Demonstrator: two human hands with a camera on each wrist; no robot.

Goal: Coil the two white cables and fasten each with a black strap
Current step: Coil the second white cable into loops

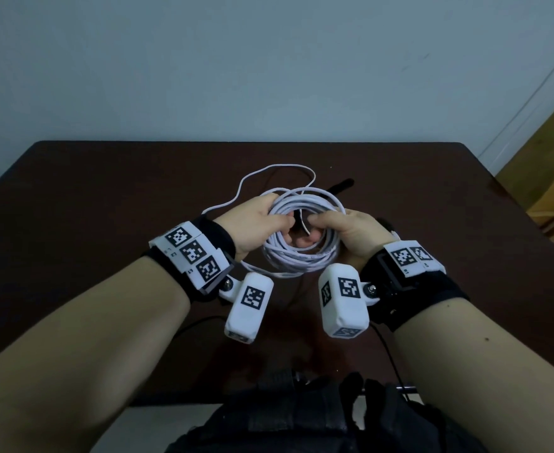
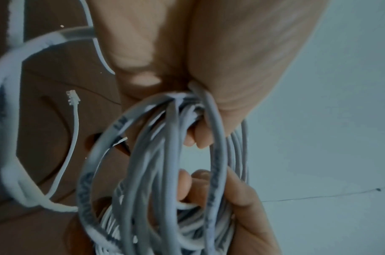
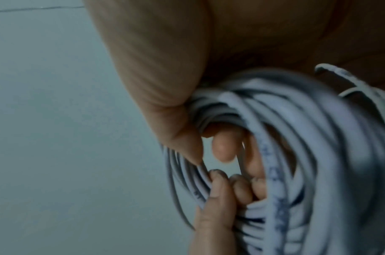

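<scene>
No readable text; dark print along white cable (image 2: 216,174) blurred; wrist markers (image 1: 191,251) bear patterns only.

head view looks down; both wrist views (very close) share the cable coil (image 1: 301,237).

Both hands up, facing each other.
Left hand (image 1: 256,223) and right hand (image 1: 350,232) each curl their fingers shut around a hold, forearms angled inward, wrists raised.

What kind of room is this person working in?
Probably a plain indoor workroom: a dark brown table stands against a bare pale wall, and the hands wearing marker-tagged wrist cameras suggest a recording setup.
</scene>
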